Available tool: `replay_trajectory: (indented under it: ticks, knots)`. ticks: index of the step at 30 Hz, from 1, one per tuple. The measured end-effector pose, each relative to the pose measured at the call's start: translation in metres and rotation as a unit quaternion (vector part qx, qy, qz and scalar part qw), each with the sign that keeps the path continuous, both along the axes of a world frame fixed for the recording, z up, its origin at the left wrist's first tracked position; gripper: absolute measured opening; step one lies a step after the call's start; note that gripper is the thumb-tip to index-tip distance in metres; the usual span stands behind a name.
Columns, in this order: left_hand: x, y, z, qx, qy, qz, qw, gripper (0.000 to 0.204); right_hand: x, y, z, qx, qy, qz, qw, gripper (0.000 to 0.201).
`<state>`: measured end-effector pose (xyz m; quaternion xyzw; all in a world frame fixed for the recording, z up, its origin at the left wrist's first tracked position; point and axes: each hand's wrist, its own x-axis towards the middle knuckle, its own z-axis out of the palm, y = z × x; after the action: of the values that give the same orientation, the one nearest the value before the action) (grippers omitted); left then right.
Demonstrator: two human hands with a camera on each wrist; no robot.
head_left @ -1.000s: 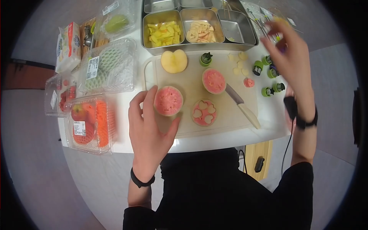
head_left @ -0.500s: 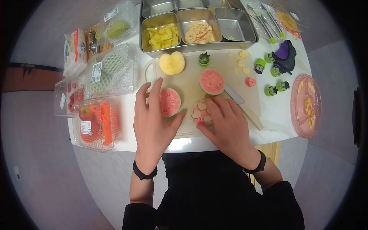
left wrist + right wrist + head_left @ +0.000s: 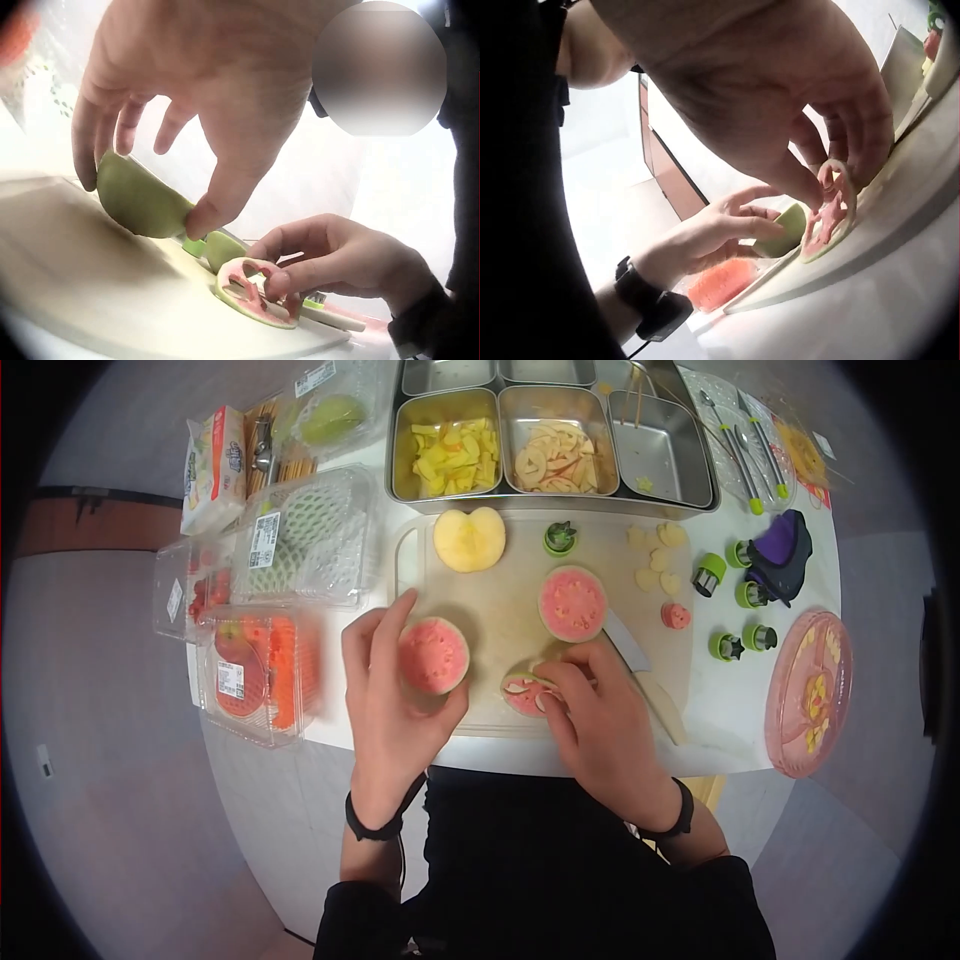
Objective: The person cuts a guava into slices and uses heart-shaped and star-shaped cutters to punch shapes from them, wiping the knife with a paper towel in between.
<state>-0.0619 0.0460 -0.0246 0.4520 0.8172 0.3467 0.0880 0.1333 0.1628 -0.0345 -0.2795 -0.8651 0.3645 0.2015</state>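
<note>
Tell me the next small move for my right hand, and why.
I'd probably lift the pink fruit slice clear of the cutting board: your right hand pinches it at a tilt, and its openings look cut right through.

White table (image 3: 725,705) with cutting board (image 3: 500,595), steel tray (image 3: 560,503), clear boxes (image 3: 330,545) and pink plate (image 3: 785,705)

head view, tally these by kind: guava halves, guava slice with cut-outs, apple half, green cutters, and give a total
Guava halves: 2
Guava slice with cut-outs: 1
Apple half: 1
Green cutters: 6
Total: 10
</note>
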Motion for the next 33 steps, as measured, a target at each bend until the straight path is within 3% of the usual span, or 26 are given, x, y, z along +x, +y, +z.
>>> replay_trajectory:
  ticks: [8, 10, 15, 19, 22, 33]
  knots:
    - [-0.005, -0.058, 0.004, 0.032, 0.001, 0.061, 0.998, 0.088, -0.044, 0.005, 0.031, -0.051, 0.038, 0.043, 0.997, 0.018]
    - [-0.007, -0.064, 0.001, 0.048, -0.014, 0.058, 0.997, 0.088, -0.07, 0.007, 0.032, -0.088, 0.075, 0.049, 0.992, 0.02]
    - [-0.018, -0.077, -0.007, 0.071, -0.057, 0.02, 0.996, 0.089, -0.117, 0.011, 0.009, -0.109, 0.028, 0.029, 0.993, 0.015]
    - [-0.028, -0.081, -0.014, 0.082, -0.077, -0.015, 0.994, 0.09, -0.121, 0.006, -0.001, -0.067, -0.011, -0.021, 0.998, 0.014]
    - [-0.032, -0.081, -0.018, 0.081, -0.102, -0.035, 0.991, 0.088, -0.121, -0.003, 0.001, -0.057, 0.022, -0.059, 0.996, 0.013]
    - [-0.038, -0.071, -0.028, 0.093, -0.129, -0.103, 0.982, 0.086, -0.106, -0.016, 0.005, 0.057, -0.006, -0.075, 0.996, 0.026]
